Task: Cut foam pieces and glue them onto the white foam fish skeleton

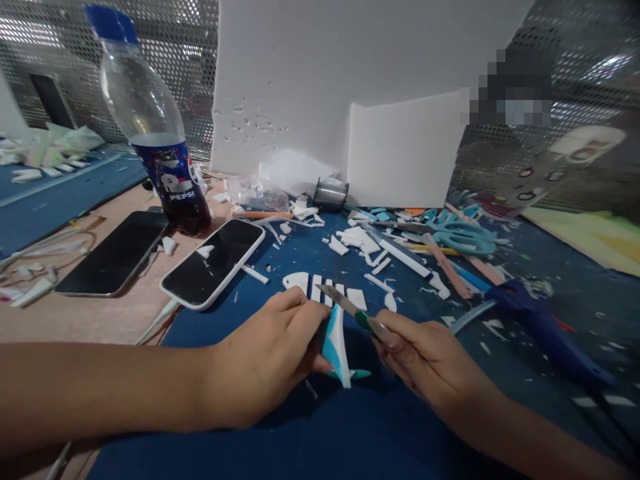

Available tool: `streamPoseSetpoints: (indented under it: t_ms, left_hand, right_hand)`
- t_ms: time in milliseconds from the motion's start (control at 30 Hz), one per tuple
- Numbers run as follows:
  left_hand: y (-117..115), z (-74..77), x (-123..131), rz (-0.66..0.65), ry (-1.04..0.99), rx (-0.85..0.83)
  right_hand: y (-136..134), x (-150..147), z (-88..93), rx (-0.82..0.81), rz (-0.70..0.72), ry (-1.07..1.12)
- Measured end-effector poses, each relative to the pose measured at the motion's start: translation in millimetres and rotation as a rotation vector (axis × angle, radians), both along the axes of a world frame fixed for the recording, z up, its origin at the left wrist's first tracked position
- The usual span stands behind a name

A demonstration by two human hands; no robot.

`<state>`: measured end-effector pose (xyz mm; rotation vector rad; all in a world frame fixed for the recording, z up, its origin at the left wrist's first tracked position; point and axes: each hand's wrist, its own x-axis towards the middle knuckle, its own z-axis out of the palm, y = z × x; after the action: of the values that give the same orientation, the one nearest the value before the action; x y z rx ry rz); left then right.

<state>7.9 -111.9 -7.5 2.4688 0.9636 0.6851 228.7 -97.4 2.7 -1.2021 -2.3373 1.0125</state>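
My left hand (273,353) is closed around a blue and white foam piece (336,343). A teal tip sticks out at the foam's lower end. My right hand (427,360) grips a craft knife (361,319) by its green handle. The knife's blade points up and left, passing close above the foam's upper end; whether it touches cannot be seen. Just beyond both hands lie a rounded white foam piece (296,281) with a small hole and several white strips (317,287) in a row on the blue mat (240,447).
A Pepsi bottle (167,170) and two phones (117,253) stand or lie at left. White foam scraps (359,240), blue scissors (463,237) and a dark blue glue gun (550,333) with its cord occupy the right. White foam boards (400,157) rise behind.
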Motion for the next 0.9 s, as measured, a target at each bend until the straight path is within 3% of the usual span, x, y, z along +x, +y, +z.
streamPoseSetpoints:
  t_ms: [300,600,900]
  left_hand:
    - [-0.9,2.6,1.7,-0.039,-0.004,-0.012]
    - [-3.9,3.9,-2.9,-0.034,-0.146,-0.074]
    - [-3.2,4.8,-1.0,-0.09,-0.076,-0.02]
  right_hand:
    - [0.0,-0.7,1.5,-0.075,0.032,0.02]
    - [-1.1,-0.3,3.4,-0.07,0.055,0.058]
    - [-3.7,-0.5,2.3,-0.087,0.073,0.063]
